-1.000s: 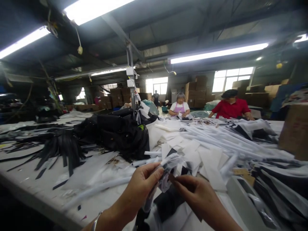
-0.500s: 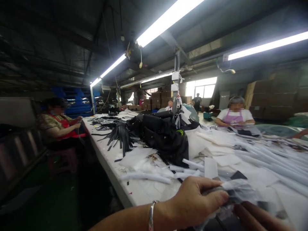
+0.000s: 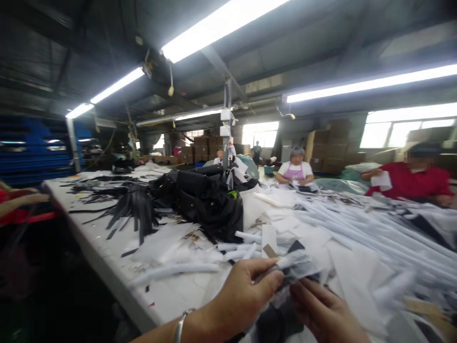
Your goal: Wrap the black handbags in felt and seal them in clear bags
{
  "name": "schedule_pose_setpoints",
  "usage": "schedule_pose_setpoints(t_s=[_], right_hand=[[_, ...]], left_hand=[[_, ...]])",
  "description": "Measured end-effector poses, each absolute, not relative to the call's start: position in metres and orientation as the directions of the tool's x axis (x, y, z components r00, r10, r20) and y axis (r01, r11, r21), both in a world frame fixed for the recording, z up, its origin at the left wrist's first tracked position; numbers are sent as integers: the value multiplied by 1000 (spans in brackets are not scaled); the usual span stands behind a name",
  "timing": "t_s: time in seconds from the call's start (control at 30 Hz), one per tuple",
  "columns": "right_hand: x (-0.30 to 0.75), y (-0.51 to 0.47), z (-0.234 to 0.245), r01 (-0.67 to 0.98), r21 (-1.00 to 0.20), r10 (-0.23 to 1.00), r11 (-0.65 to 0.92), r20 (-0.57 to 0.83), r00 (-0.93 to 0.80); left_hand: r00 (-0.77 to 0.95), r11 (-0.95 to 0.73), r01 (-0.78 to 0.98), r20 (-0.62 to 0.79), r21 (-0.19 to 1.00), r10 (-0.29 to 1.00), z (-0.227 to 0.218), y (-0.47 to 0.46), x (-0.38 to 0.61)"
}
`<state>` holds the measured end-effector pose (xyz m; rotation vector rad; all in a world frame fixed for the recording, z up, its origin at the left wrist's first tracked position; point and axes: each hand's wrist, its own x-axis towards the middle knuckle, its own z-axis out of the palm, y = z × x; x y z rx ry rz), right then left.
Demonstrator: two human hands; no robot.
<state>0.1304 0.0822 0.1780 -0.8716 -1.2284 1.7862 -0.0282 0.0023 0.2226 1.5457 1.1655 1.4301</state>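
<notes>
My left hand, with a silver bangle on its wrist, pinches a crumpled clear plastic bag between thumb and fingers. Close beside it, my right hand has its fingers bent against the bag's lower right side. Something dark shows through or behind the plastic, too blurred to name. Below both hands lies a black item, partly covered by plastic. A small dark piece and a white strip lie just beyond the bag.
The white table carries a heap of black fabric, black strips and many white tubes. A person in a purple apron and one in red sit across. Another person's arm is at the left.
The view has swung to the right, bringing the person in red into sight. My right hand now shows more fully, still at the bag with my left.
</notes>
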Motion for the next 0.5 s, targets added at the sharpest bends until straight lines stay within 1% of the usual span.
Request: schedule_pose_setpoints(t_s=[0.07, 0.1, 0.2, 0.27, 0.43, 0.5], right_hand=[[126, 72, 188, -374, -861, 856, -345, -126, -501], [126, 68, 192, -422, -812, 835, -403, -138, -532], [132, 61, 200, -471, -711, 779, -522, -173, -603], [135, 59, 202, -460, -716, 786, -525, -201, -585], [124, 59, 197, -392, -835, 879, -386, -204, -432], [119, 60, 191, -396, -849, 900, -349, -186, -394]], left_hand=[[-11, -354, 142, 359, 924, 933, 224, 3, -29], [-5, -364, 143, 368, 921, 930, 225, 3, -30], [14, -370, 142, 372, 918, 928, 225, 3, -30], [28, -366, 153, 367, 918, 930, 223, 2, -29], [-52, -366, 332, 405, 869, 913, 208, 2, -26], [-90, -348, 330, 396, 878, 914, 198, 4, -25]])
